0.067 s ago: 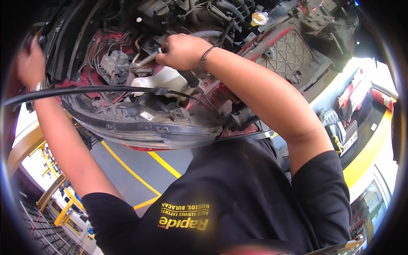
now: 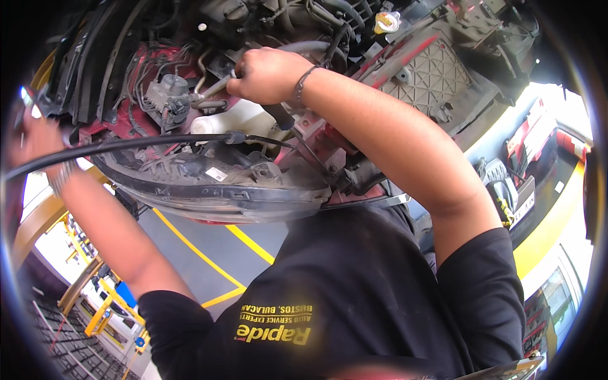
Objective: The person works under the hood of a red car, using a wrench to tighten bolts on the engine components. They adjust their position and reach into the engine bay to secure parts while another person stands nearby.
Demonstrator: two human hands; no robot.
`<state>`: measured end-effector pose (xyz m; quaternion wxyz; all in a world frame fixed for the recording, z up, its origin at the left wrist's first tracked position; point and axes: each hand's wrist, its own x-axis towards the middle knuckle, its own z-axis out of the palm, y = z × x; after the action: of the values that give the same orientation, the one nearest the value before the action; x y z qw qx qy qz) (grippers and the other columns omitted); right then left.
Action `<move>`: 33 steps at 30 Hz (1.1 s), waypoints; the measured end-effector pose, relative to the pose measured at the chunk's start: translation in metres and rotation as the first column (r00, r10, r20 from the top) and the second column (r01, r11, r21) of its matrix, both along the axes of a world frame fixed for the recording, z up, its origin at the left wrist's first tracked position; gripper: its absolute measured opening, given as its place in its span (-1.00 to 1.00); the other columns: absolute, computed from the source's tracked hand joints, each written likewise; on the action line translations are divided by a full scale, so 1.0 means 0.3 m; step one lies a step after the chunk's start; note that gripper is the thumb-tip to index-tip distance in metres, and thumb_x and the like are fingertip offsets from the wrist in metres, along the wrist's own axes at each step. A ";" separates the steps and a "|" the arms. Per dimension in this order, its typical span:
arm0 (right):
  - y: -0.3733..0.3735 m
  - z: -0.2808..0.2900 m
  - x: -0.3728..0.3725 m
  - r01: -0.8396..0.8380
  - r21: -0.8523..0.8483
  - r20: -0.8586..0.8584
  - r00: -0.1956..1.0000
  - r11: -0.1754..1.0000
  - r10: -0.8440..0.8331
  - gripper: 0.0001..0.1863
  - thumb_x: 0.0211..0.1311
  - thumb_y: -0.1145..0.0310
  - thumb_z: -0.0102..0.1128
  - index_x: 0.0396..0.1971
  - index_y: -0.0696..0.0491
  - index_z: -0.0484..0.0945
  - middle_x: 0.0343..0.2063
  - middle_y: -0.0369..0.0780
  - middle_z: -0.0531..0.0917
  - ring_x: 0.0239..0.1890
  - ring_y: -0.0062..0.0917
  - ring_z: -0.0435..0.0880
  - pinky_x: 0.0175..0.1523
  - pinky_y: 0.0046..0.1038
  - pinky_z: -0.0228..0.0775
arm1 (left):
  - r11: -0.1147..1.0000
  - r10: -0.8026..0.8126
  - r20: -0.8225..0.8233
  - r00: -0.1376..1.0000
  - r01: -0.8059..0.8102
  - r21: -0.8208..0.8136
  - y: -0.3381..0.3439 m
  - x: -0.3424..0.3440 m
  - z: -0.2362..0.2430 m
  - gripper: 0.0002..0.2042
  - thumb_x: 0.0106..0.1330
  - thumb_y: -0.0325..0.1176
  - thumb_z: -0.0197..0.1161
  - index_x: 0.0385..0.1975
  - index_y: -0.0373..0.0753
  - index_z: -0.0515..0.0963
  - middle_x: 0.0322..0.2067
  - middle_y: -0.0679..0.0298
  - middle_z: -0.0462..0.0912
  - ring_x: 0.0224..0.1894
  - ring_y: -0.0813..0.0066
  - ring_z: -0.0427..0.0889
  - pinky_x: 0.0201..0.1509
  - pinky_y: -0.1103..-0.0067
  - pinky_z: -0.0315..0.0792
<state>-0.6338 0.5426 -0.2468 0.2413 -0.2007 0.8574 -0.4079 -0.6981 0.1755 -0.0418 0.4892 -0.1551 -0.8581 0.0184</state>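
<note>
My right hand point(image 2: 269, 76) is closed, knuckles up, over the open engine bay of a red car. What its fingers grip, if anything, is hidden; metal pipes point(image 2: 212, 92) run up to it. Just below it sits a white plastic reservoir point(image 2: 244, 118). My left hand point(image 2: 41, 142) is at the far left, beside the bay's edge, smeared by motion, so its fingers cannot be made out. A black rod point(image 2: 142, 140) crosses in front of the left wrist and over the bay.
Left of the pipes is a grey metal block with thin lines point(image 2: 170, 95). The headlight point(image 2: 215, 196) lies along the near edge. A yellow cap point(image 2: 386, 23) and a ribbed plastic tray point(image 2: 437, 73) are at the upper right. Yellow lines point(image 2: 250, 244) mark the grey floor.
My left hand has come down in the picture, from the black trim at the upper left to beside the black rod. The right hand keeps its place.
</note>
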 end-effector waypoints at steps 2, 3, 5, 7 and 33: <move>-0.005 -0.013 -0.007 -0.012 0.010 0.007 1.000 1.000 0.012 -0.48 0.28 -0.06 0.08 -0.21 0.09 0.78 -0.22 0.01 0.78 -0.04 -0.12 0.76 0.14 -0.17 0.58 | 1.000 0.013 -0.388 0.922 -0.003 0.026 0.073 0.257 -0.035 -0.72 0.46 -0.23 0.26 -0.10 -0.36 0.54 -0.24 0.10 0.65 -0.28 0.23 0.65 -0.19 0.38 0.51; -0.009 -0.022 -0.010 -0.011 0.017 0.019 1.000 1.000 0.010 -0.48 0.30 -0.06 0.07 -0.21 0.09 0.78 -0.21 0.02 0.78 -0.04 -0.11 0.76 0.14 -0.16 0.58 | 0.997 0.075 -0.560 0.825 -0.070 0.031 0.134 0.377 -0.064 -0.71 0.47 -0.21 0.26 -0.14 -0.37 0.50 -0.27 0.13 0.60 -0.32 0.25 0.61 -0.24 0.41 0.49; -0.018 -0.042 -0.013 -0.014 -0.004 -0.003 1.000 1.000 0.014 -0.47 0.31 -0.07 0.06 -0.20 0.10 0.78 -0.19 0.02 0.77 -0.02 -0.10 0.75 0.15 -0.16 0.57 | 0.944 -0.198 -0.438 0.877 0.291 0.154 0.304 0.597 -0.116 -0.71 0.50 -0.20 0.22 -0.17 -0.35 0.42 -0.33 0.21 0.51 -0.40 0.33 0.52 -0.33 0.45 0.43; -0.025 -0.057 -0.014 -0.013 -0.016 -0.006 1.000 1.000 0.013 -0.46 0.33 -0.08 0.05 -0.20 0.10 0.78 -0.18 0.03 0.77 -0.02 -0.09 0.75 0.16 -0.15 0.57 | 0.724 -0.632 -0.188 0.752 0.659 0.206 0.513 0.752 -0.230 -0.84 0.44 -0.32 0.20 -0.20 -0.30 0.48 -0.34 0.21 0.54 -0.40 0.35 0.53 -0.33 0.44 0.44; 0.021 -0.008 -0.030 -0.119 -0.009 0.129 0.985 0.993 0.119 -0.48 0.34 -0.02 0.07 0.05 0.04 0.73 0.02 -0.09 0.76 0.10 -0.20 0.74 0.21 -0.16 0.55 | 0.951 -0.241 0.960 0.146 0.231 0.204 0.966 0.825 -0.598 -0.78 0.21 -0.47 0.41 -0.14 -0.21 0.70 -0.20 0.17 0.76 -0.37 0.17 0.71 -0.26 0.36 0.61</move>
<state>-0.6427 0.5490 -0.2492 0.3199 -0.2249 0.8263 -0.4053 -0.4506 0.4653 -0.2213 -0.1709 -0.2608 -0.9359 -0.1641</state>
